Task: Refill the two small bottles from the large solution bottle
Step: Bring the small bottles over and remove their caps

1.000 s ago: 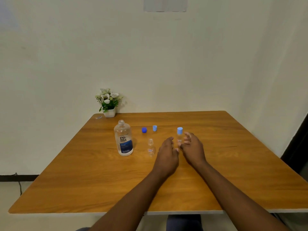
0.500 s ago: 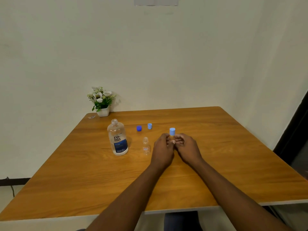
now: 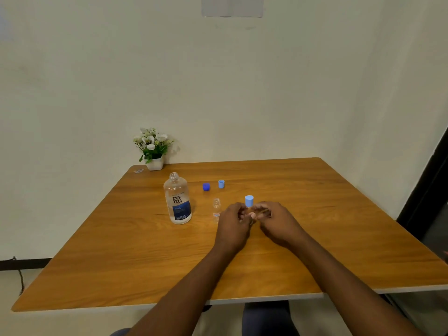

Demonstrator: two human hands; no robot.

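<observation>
Left hand (image 3: pixel 232 223) and right hand (image 3: pixel 278 221) grip the capped bottle (image 3: pixel 249 201), likely to twist its cap off.
The open bottle (image 3: pixel 216 209) and big bottle (image 3: pixel 178 202) stand on the worktop (image 3: pixel 315 214) left of both hands, ready for pouring.

The counter (image 3: pixel 351 214) lies open right of your right hand (image 3: pixel 278 226). Beside your left hand (image 3: pixel 234 224) stands the uncapped small bottle (image 3: pixel 216 209), the large bottle (image 3: pixel 177 200) beyond; a dark blue cap (image 3: pixel 206 187) and light blue cap (image 3: pixel 221 184) sit behind.
</observation>
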